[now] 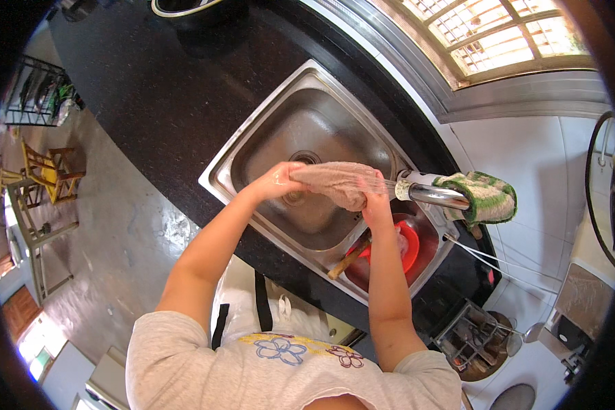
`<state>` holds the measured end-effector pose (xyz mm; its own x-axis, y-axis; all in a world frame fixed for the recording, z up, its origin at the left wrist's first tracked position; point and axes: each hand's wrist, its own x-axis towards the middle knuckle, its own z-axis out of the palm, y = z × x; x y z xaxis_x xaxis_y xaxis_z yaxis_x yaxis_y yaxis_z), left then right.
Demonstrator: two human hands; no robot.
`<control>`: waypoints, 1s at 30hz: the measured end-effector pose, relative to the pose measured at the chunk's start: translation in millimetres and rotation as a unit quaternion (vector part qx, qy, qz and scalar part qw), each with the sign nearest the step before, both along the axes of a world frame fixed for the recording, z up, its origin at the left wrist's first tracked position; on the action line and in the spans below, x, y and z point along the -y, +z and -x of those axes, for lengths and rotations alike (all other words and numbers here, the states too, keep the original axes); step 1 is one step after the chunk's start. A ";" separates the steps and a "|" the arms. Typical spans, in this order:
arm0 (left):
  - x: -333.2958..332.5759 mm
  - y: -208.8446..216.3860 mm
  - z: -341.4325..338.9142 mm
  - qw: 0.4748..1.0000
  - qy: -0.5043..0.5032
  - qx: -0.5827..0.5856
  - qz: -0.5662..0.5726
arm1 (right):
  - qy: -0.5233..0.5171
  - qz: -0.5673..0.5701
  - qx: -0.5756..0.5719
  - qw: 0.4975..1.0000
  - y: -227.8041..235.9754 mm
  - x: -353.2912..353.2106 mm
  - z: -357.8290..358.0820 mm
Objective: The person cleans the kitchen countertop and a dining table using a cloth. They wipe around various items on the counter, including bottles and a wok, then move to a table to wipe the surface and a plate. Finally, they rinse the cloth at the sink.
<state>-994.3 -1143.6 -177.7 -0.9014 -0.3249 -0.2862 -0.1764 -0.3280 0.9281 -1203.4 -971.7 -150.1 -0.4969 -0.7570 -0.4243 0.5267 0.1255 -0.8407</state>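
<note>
— What did the person have hold of over the sink?

— A pinkish-beige cloth, stretched between both hands above the steel basin. The left hand was clenched around the cloth's left end, near the drain. The right hand gripped the other end from below, just beside the tap's spout.

— Was the water on?

— It was. A thin spray left the chrome tap and struck the cloth where the right hand held it. A green and white rag was draped over the tap's far end.

— Anything lying in the basin?

— A red plastic bowl sat at the right end of the sink, under the right forearm, and a wooden handle stuck out beside it toward the front rim. What the handle belonged to could not be told.

— And around the sink?

— A black countertop ran all round it, with a window behind and a wire rack down at the lower right.
</note>
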 end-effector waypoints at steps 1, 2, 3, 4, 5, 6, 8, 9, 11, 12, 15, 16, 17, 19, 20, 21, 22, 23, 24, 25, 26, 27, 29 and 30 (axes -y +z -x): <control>-1.5 -4.8 1.0 0.995 0.058 -0.046 -0.069 | 0.006 0.003 -0.014 1.000 -3.3 -0.4 4.5; -6.8 -12.7 9.4 0.987 0.085 -0.071 -0.114 | -0.016 0.007 -0.010 1.000 -12.1 -1.6 5.7; -15.8 -7.0 21.1 0.967 0.159 -0.057 -0.192 | -0.007 0.004 -0.073 0.997 -1.6 8.3 -4.6; -30.4 -0.1 36.3 0.934 0.230 -0.041 -0.269 | 0.001 0.001 -0.135 0.991 7.0 19.3 -21.1; -40.2 6.5 51.5 0.892 0.295 -0.025 -0.342 | 0.006 -0.003 -0.198 0.980 13.5 29.3 -38.1; -41.1 7.8 64.6 0.883 0.296 0.025 -0.364 | 0.030 -0.011 -0.319 0.947 3.6 31.6 -50.6; -47.2 -105.1 56.6 0.844 0.300 -0.051 -0.441 | 0.115 -0.045 -0.473 0.872 7.6 53.3 -95.6; -53.0 -126.6 52.2 0.838 0.304 -0.062 -0.448 | 0.152 -0.089 -0.518 0.837 13.1 61.0 -113.8; -72.3 -108.0 65.8 0.840 0.303 -0.020 -0.450 | 0.031 -0.154 -0.563 0.811 -32.6 71.1 -96.7; -87.5 -61.7 85.3 0.849 0.287 0.036 -0.443 | -0.022 -0.221 -0.507 0.833 -63.5 70.5 -53.0; -88.6 -22.0 92.9 0.768 0.311 0.033 -0.558 | -0.063 -0.261 -0.463 0.845 -73.2 78.8 -38.4; -82.9 -25.9 88.8 0.789 0.312 0.045 -0.527 | -0.065 -0.255 -0.475 0.840 -67.9 83.6 -41.8; -79.0 -31.4 83.7 0.806 0.314 0.059 -0.499 | -0.054 -0.244 -0.493 0.834 -61.5 79.6 -55.6; -70.5 -70.2 63.4 0.814 0.250 -0.062 -0.520 | -0.023 -0.207 -0.526 0.825 -42.9 68.7 -101.3; -65.4 -75.0 57.4 0.789 0.159 -0.190 -0.562 | -0.017 -0.184 -0.522 0.833 -47.3 69.2 -98.0; -77.0 -75.6 58.9 0.824 0.226 -0.063 -0.516 | -0.007 -0.168 -0.515 0.841 -49.7 63.3 -98.4; -87.7 -75.8 62.4 0.836 0.276 0.072 -0.468 | -0.011 -0.184 -0.499 0.846 -53.5 67.5 -86.4; -92.0 -50.3 63.4 0.838 0.250 0.091 -0.477 | -0.026 -0.216 -0.483 0.848 -65.8 59.7 -66.4; -85.4 -25.3 67.3 0.843 0.230 0.099 -0.476 | -0.045 -0.241 -0.412 0.878 -72.4 59.6 -41.5; -80.2 -13.2 69.6 0.848 0.213 0.108 -0.474 | -0.049 -0.235 -0.384 0.892 -82.5 54.2 -26.2; -75.5 -16.7 69.3 0.864 0.182 0.041 -0.468 | -0.047 -0.227 -0.353 0.907 -93.2 49.6 -19.2; -64.8 3.2 62.6 0.872 0.187 0.051 -0.449 | -0.039 -0.222 -0.316 0.922 -92.5 48.8 -18.5; -42.0 45.1 42.3 0.888 0.196 0.068 -0.410 | 0.048 -0.225 -0.237 0.944 -81.3 27.7 -17.7; -35.9 40.0 32.3 0.906 0.186 -0.005 -0.380 | 0.061 -0.170 -0.116 0.977 -76.1 19.0 -17.0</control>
